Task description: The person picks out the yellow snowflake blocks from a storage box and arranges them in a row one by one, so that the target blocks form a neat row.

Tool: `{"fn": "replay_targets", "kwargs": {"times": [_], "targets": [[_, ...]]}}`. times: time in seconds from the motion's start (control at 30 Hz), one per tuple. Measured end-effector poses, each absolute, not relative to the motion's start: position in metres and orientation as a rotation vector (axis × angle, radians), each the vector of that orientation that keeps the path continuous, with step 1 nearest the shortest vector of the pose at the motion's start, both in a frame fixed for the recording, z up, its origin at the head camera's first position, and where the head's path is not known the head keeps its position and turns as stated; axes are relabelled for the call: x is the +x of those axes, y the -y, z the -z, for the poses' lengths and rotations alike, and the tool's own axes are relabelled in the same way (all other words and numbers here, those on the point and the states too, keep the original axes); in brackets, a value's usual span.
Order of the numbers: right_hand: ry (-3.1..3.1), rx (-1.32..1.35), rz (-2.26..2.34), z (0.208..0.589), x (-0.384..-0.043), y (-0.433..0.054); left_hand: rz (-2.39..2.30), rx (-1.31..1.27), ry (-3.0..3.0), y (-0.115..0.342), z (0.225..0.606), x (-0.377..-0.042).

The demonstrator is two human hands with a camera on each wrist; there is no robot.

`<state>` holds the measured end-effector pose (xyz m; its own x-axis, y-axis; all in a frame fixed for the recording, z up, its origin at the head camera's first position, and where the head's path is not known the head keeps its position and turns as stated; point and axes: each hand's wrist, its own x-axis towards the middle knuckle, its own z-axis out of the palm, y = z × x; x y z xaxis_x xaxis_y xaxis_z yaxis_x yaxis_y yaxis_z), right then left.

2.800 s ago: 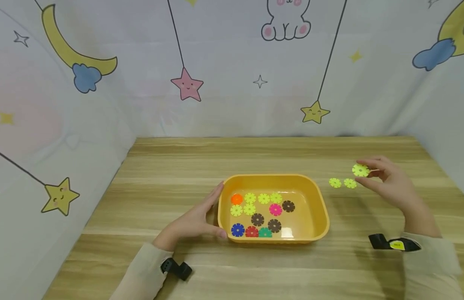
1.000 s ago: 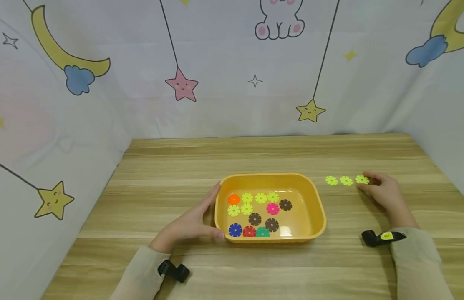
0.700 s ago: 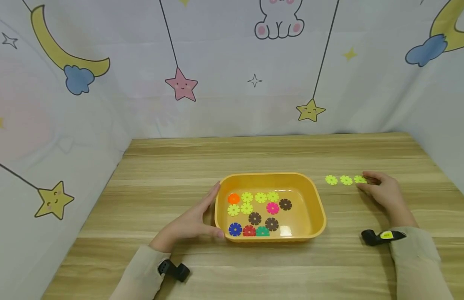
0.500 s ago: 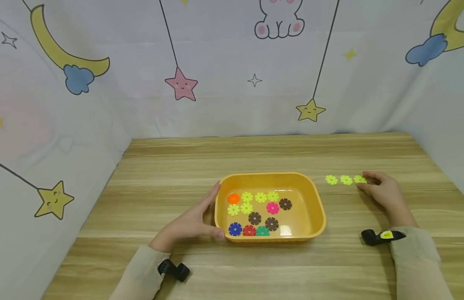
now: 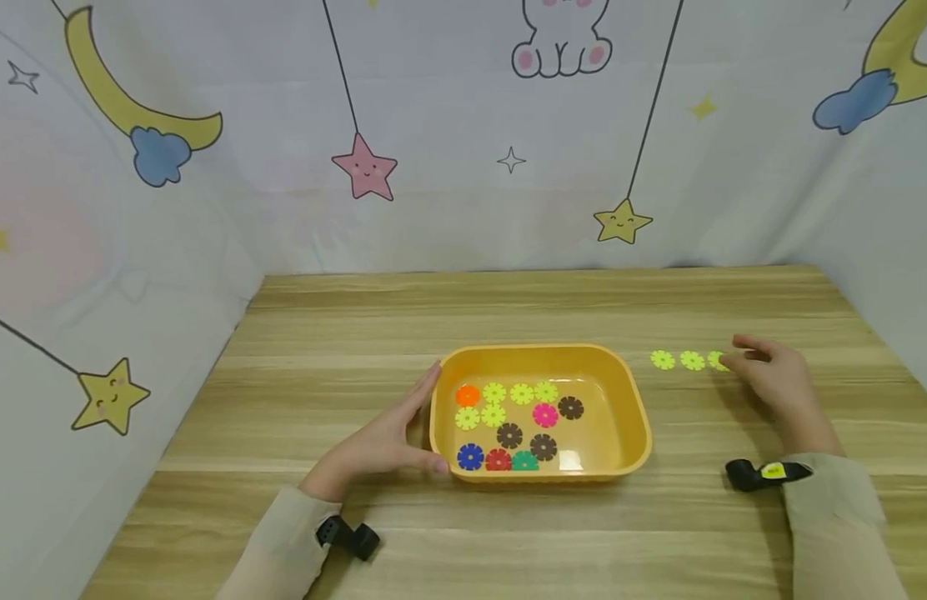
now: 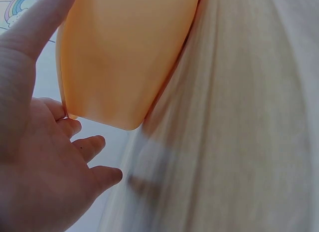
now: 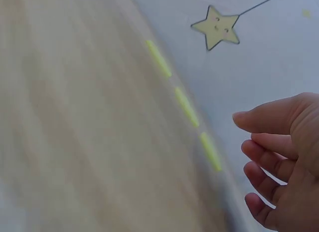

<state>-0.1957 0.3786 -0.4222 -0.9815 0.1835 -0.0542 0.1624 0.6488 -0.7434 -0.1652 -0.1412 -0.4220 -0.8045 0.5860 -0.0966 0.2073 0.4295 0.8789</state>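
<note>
My left hand (image 5: 383, 443) rests against the left end of a yellow-orange plastic basin (image 5: 638, 417), thumb at the near corner and straight fingers at the far one. In the left wrist view the smaller fingers (image 6: 107, 178) are relaxed, apart from the basin wall (image 6: 127, 57). To the basin's right, three lime-yellow notched building discs (image 5: 692, 361) lie in a row. My right hand (image 5: 780, 385) is beside the rightmost disc (image 7: 211, 152), overlapping it in the head view. The right wrist view shows loosely bent fingers holding nothing, with the thumb (image 7: 264, 117) apart from the discs.
Inside the basin lie several flat discs: lime ones (image 5: 521, 393), an orange (image 5: 468, 396), a pink (image 5: 545, 415), dark brown (image 5: 543, 447), blue (image 5: 470, 457), red (image 5: 498, 460) and green (image 5: 524, 462). The wood-grain table (image 5: 463, 308) meets a printed cloth backdrop (image 5: 448, 225) behind.
My right hand has lowered a lime disc to the right end of the row, let it go, and drawn back slightly right. The left hand stays at the basin.
</note>
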Motion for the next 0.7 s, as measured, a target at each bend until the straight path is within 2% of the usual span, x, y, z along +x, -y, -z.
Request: {"fn": "replay_targets", "kwargs": {"times": [0.33,0.7], "targets": [[2.791,-0.068,-1.164,0.375,-0.188,-0.346,-1.325,0.671,-2.309,0.14,0.42,-0.164],[2.676,0.242,-1.272,0.337,-0.174,-0.301,-1.318,0.665,-2.307,0.14,0.419,-0.164]]}}
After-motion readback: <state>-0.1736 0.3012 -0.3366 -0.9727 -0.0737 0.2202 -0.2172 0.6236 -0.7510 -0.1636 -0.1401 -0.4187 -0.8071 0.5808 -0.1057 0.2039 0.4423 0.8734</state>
